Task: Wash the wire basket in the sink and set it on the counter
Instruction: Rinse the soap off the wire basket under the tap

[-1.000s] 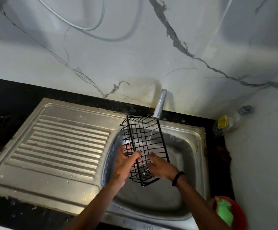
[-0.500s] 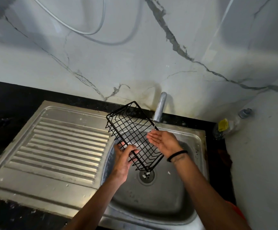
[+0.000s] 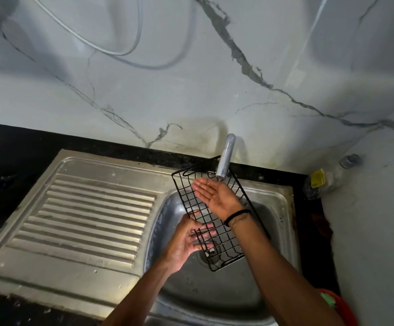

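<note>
The black wire basket point(image 3: 217, 217) slants over the sink bowl point(image 3: 276, 208), long axis running tap-to-drain; left hand point(image 3: 186, 241) grips its lower edge; right hand point(image 3: 214, 196) lies flat-fingered, palm up, under the tap point(image 3: 224, 158).

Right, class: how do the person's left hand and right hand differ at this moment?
The left hand holds the wire basket from below, fingers showing through the mesh; the right hand holds nothing. The left sits low over the sink; the right lies flat, palm up, under the tap. Both look wet.
</note>
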`<control>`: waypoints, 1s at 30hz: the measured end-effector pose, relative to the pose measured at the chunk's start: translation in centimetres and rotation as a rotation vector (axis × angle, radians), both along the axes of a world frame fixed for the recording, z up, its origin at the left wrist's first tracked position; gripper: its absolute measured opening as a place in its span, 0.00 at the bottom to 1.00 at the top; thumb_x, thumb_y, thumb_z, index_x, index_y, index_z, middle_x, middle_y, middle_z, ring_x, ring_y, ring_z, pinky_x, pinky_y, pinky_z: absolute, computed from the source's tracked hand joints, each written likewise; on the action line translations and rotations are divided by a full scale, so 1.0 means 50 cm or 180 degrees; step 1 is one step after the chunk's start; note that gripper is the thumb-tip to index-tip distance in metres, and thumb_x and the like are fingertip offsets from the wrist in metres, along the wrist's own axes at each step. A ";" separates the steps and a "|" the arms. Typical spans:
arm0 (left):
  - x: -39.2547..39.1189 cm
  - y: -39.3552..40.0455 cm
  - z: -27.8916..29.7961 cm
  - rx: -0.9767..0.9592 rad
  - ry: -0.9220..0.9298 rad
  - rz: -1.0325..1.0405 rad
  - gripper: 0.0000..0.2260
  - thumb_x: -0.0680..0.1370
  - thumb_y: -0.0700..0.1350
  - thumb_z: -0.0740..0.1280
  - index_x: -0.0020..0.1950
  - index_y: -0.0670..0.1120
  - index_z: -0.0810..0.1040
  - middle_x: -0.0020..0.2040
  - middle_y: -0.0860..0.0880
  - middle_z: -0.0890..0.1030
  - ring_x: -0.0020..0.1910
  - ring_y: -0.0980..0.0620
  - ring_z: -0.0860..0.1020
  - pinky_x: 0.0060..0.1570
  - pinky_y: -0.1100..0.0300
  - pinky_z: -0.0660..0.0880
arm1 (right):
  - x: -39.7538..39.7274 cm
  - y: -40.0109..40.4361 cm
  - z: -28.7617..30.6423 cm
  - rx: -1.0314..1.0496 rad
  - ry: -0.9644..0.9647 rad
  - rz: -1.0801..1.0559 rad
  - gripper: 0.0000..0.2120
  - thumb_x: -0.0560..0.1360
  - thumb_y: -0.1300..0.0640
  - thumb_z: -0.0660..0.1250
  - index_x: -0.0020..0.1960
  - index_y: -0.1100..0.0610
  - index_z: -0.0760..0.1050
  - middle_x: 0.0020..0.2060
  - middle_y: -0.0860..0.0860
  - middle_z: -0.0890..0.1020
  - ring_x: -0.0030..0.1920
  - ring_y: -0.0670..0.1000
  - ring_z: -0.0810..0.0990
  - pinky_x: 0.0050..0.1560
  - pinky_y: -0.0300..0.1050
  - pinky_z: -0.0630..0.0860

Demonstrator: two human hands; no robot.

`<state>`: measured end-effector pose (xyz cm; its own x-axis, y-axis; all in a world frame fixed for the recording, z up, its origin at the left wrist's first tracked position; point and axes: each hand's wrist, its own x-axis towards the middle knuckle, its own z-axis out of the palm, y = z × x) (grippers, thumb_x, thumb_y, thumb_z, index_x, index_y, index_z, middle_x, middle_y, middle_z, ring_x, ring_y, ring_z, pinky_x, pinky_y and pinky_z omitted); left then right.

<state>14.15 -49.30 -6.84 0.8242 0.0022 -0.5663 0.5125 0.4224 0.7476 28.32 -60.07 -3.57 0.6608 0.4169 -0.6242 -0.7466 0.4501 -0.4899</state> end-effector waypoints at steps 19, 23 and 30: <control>0.024 -0.076 0.114 0.2240 0.0375 -0.0728 0.45 0.73 0.67 0.73 0.79 0.45 0.57 0.58 0.50 0.79 0.49 0.53 0.80 0.34 0.70 0.77 | -0.094 -0.176 0.096 -0.1442 -0.1175 0.1592 0.26 0.79 0.38 0.61 0.69 0.54 0.75 0.56 0.55 0.86 0.56 0.56 0.86 0.62 0.58 0.80; -0.021 -0.083 0.078 0.2932 0.0054 -0.0804 0.48 0.67 0.60 0.79 0.78 0.49 0.56 0.61 0.55 0.74 0.54 0.57 0.76 0.46 0.73 0.75 | -0.034 -0.150 0.077 -0.0791 -0.0316 0.0520 0.27 0.79 0.38 0.64 0.66 0.59 0.75 0.55 0.58 0.86 0.62 0.61 0.82 0.67 0.61 0.75; -0.073 -0.064 0.017 0.3043 -0.0108 -0.0774 0.56 0.62 0.64 0.81 0.80 0.48 0.54 0.76 0.48 0.66 0.72 0.51 0.68 0.66 0.63 0.64 | -0.015 -0.079 0.085 -0.0513 0.0406 0.0207 0.03 0.83 0.67 0.60 0.55 0.63 0.71 0.52 0.70 0.82 0.52 0.68 0.85 0.38 0.53 0.85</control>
